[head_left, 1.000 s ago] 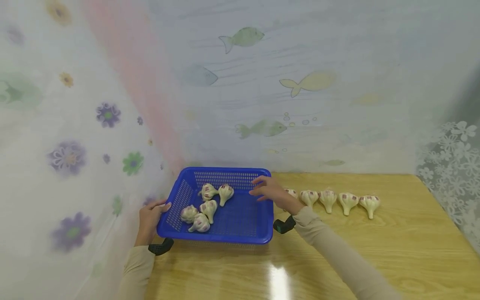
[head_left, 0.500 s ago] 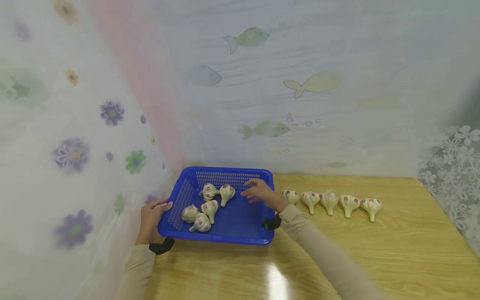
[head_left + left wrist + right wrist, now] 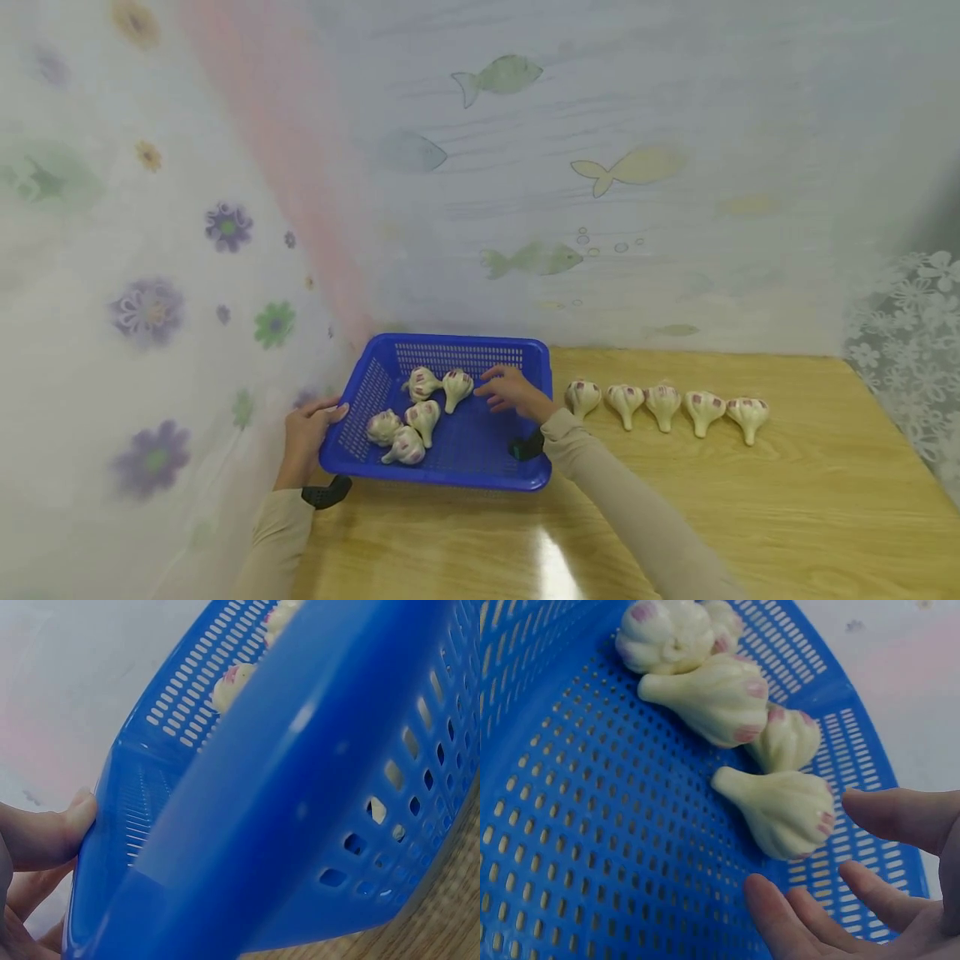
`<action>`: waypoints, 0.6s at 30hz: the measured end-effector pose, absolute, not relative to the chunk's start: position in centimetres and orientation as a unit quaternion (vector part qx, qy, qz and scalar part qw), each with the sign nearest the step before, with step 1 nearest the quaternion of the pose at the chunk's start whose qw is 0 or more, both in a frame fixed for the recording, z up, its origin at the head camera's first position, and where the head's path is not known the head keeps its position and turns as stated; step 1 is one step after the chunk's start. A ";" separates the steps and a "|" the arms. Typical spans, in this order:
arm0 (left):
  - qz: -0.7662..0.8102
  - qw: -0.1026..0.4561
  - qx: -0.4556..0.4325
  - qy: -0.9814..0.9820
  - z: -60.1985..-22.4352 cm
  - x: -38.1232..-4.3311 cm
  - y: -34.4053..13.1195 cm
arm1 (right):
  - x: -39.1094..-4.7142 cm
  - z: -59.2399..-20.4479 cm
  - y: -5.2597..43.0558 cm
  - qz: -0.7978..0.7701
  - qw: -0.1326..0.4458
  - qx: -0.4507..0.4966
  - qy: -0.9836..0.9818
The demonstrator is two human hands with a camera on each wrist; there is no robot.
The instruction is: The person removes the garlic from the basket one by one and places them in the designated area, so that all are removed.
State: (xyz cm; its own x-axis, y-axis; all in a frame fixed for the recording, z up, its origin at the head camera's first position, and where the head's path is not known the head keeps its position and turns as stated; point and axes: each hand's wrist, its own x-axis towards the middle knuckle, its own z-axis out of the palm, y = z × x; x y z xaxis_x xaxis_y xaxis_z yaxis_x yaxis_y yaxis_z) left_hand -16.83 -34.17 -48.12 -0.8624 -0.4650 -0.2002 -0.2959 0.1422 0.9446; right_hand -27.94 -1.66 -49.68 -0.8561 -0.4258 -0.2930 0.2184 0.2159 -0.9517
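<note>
Blue plastic basket (image 3: 435, 477): inside it, the nearest garlic bulb (image 3: 457, 388) lies just left of the loose, unfilled right grip (image 3: 513, 392), stem toward the basket's near rim; the left grip (image 3: 305, 437), farther away, holds the basket's left rim.

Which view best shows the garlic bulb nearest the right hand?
The right wrist view: the garlic bulb appears large and unobstructed. The head view shows it whole but small, beside the right hand; the left wrist view shows only parts of bulbs, which ones unclear.

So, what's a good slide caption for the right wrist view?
The open right grip hovers beside five garlic bulbs in a blue basket.
</note>
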 end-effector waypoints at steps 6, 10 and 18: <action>-0.606 0.076 0.257 -0.749 -48.4 -17.0 -34.2 | -27.7 -49.5 -3.1 -0.624 0.265 -0.040 0.734; -0.603 0.075 0.258 -0.751 -48.5 -17.0 -34.2 | -27.8 -49.7 -4.3 -0.627 0.262 -0.027 0.733; -0.595 0.076 0.256 -0.758 -48.2 -17.0 -34.2 | -28.0 -50.4 -6.3 -0.647 0.237 0.013 0.725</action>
State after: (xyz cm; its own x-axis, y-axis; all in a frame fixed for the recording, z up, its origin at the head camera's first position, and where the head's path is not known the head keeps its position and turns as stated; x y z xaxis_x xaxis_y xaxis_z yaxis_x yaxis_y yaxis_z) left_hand -17.00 -34.16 -48.22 -0.8577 -0.4783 -0.1884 -0.2962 0.1603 0.9416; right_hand -27.99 -6.34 -50.38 -0.8873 -0.2879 -0.3603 0.3253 0.1630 -0.9315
